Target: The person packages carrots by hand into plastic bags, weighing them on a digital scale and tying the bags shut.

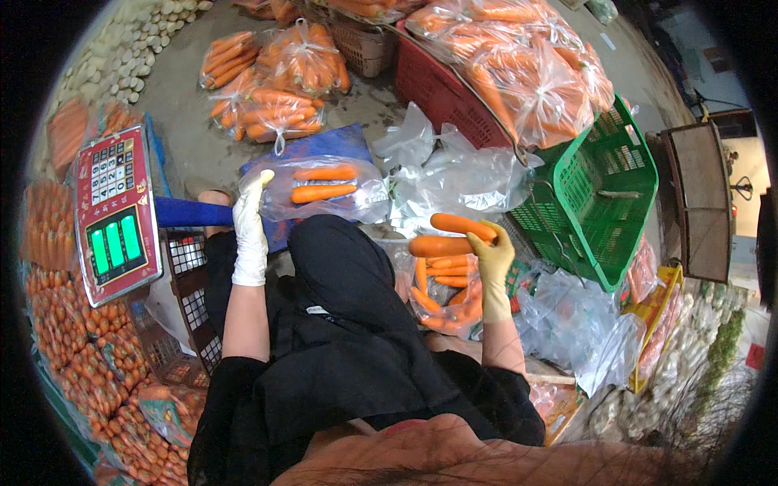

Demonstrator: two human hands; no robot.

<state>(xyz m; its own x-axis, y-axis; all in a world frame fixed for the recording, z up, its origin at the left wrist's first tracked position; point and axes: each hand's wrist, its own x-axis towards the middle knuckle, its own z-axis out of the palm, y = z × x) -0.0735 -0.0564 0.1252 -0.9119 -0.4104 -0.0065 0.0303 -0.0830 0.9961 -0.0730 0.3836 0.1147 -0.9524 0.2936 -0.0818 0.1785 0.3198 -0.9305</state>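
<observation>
My left hand (250, 203), in a white glove, grips the left edge of a clear plastic bag (371, 188). The bag lies flat across a blue scale platform (340, 141), and a pair of carrots (324, 193) shows inside it. In a yellowish glove, my right hand (495, 252) holds two more carrots (440, 246) side by side, their free ends pointing left. Beneath them sits an open plastic bag of carrots (450, 304), partly hidden by my right hand and its carrots. Left of my left hand stands the scale's red display head (118, 212), with lit green digits.
Tied bags of carrots (279, 85) rest on the floor ahead. More bags (541, 91) are heaped above a red crate (437, 91). A green crate (583, 188) leans at right, near loose plastic bags (565, 316). Netted carrot sacks (67, 322) line the left side.
</observation>
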